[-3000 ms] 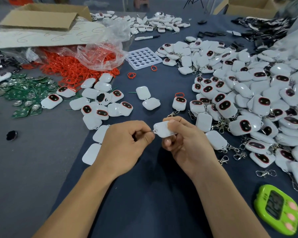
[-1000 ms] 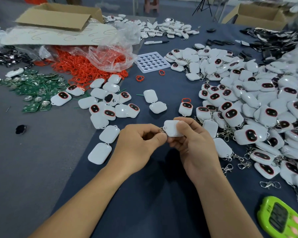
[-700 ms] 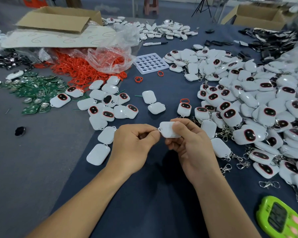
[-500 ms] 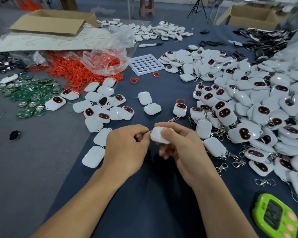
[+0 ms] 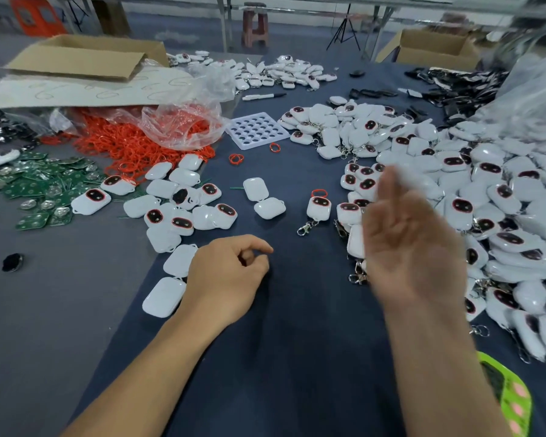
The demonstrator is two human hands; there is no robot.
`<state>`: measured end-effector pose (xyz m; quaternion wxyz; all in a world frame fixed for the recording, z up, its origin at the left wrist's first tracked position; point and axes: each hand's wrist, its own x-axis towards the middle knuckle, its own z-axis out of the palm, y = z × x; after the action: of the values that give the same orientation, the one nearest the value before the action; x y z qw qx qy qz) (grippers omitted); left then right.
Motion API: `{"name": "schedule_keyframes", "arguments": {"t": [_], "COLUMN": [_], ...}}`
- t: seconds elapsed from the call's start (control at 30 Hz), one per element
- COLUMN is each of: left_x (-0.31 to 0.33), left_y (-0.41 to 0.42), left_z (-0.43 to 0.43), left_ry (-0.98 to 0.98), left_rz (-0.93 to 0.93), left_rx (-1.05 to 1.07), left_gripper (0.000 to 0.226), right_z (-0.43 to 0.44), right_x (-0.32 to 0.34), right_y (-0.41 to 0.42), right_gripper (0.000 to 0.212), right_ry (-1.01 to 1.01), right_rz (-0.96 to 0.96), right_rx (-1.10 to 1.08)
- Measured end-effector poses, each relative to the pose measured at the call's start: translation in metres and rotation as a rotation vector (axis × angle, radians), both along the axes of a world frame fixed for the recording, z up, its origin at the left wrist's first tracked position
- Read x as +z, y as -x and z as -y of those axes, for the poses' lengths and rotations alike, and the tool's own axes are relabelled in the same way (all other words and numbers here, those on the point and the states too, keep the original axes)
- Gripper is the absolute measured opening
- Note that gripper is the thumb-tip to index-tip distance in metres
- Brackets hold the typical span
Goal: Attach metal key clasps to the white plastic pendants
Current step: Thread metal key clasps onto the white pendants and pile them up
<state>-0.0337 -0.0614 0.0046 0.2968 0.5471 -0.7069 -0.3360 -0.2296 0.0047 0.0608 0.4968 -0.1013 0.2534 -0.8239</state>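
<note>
Your dark blue cloth-covered bench (image 5: 297,357) carries a big heap of white plastic pendants (image 5: 501,216), just right of your right hand (image 5: 413,247). That hand's blurry, grip apart, fingers spread. Your left hand (image 5: 227,272) is loosely curled, gripping nothing. Two plain white pendants (image 5: 164,296) lie just left of it, and one metal key clasp (image 5: 304,228) lies beyond both grips.

1 wide-angle camera, worn on the person's head, looks forward and down across the table (image 5: 297,373), close above the left hand (image 5: 227,272) and right hand (image 5: 413,247).
</note>
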Motion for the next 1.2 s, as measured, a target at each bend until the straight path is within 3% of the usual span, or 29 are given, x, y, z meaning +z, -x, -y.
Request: {"name": "schedule_keyframes", "arguments": {"t": [0.03, 0.1, 0.23, 0.4, 0.47, 0.53, 0.67, 0.83, 0.93, 1.07, 1.2], "left_x": [0.000, 0.002, 0.005, 0.010, 0.012, 0.014, 0.007, -0.002, 0.000, 0.002, -0.003], "left_y": [0.000, 0.000, 0.001, -0.015, -0.029, -0.045, -0.073, -0.086, -0.084, -0.071, -0.034], "left_z": [0.000, -0.001, -0.008, -0.027, -0.028, -0.024, -0.021, -0.027, -0.029, -0.032, -0.033], "left_ry": [0.002, 0.009, 0.095, 0.582, 0.658, 0.614, 0.352, 0.159, 0.117, 0.108, 0.163], "left_rz": [-0.002, -0.001, 0.082, -0.172, -0.199, -0.097, 0.306, 0.262, 0.140, 0.056, 0.220], "left_rx": [0.003, 0.009, 0.025, 0.003, 0.071, 0.199, 0.342, 0.254, 0.238, 0.111, -0.149], "left_gripper": [0.026, 0.026, 0.021, 0.017, 0.017, 0.020, 0.025, 0.031, 0.038, 0.039, 0.030], "right_z": [-0.001, 0.000, -0.004, -0.030, -0.047, -0.067, -0.100, -0.115, -0.113, -0.104, -0.081], "right_x": [0.007, 0.013, -0.007, -0.040, -0.043, -0.043, -0.041, -0.054, -0.055, -0.057, -0.065], "right_y": [0.008, 0.008, -0.024, -0.047, -0.049, -0.048, -0.047, -0.045, -0.052, -0.064, -0.084], "right_gripper": [0.033, 0.047, 0.037, 0.036, 0.034, 0.032, 0.028, 0.038, 0.046, 0.047, 0.051], "right_ry": [0.038, -0.075, -0.405, -0.562, -0.626, -0.710, -0.884, -1.115, -1.098, -0.928, -0.678], "right_rz": [-0.002, -0.165, -0.690, -1.110, -1.277, -1.421, -1.502, -1.694, -1.748, -1.801, -1.871], "right_rx": [-0.060, -0.074, 0.046, 0.040, 0.033, -0.052, -0.297, -0.237, -0.163, -0.099, -0.021]}}
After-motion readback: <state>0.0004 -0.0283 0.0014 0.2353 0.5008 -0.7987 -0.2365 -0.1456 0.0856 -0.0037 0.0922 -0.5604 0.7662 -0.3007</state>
